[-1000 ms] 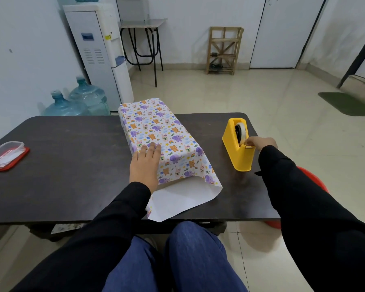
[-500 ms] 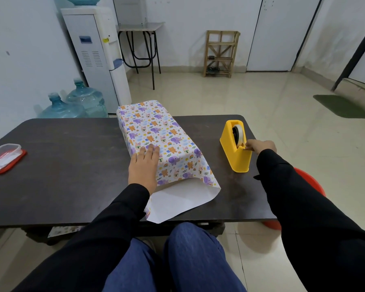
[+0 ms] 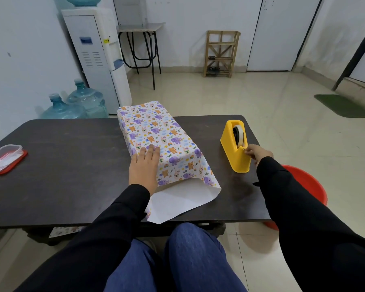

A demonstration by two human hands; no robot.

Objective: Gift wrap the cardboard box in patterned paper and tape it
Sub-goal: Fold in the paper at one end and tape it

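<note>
Dark, matte counter [image 3: 61, 165], rectangular with rounded corners, carrying every item described. Cardboard box, wholly covered by patterned paper [image 3: 156, 133]: a long rectangular block lying lengthwise away from me at the counter's middle, its far end reaching the far edge. The paper is smooth and white, printed with purple elephants, orange bears and rainbows; at the near end it runs past the box as a loose flap, plain white underside showing, overhanging the near counter edge. My left hand [image 3: 144, 165] lies flat, fingers extended and together, palm down on the near left top of the wrapped box, pressing the paper and gripping nothing. Yellow tape dispenser [image 3: 235, 150]: glossy plastic wedge, standing well to the right of the box, a pale tape roll [image 3: 238, 133] set in its slot. My right hand [image 3: 258, 153] is at the dispenser's near end, fingers curled and pinched together at the cutter; whether tape lies between them I cannot tell.
</note>
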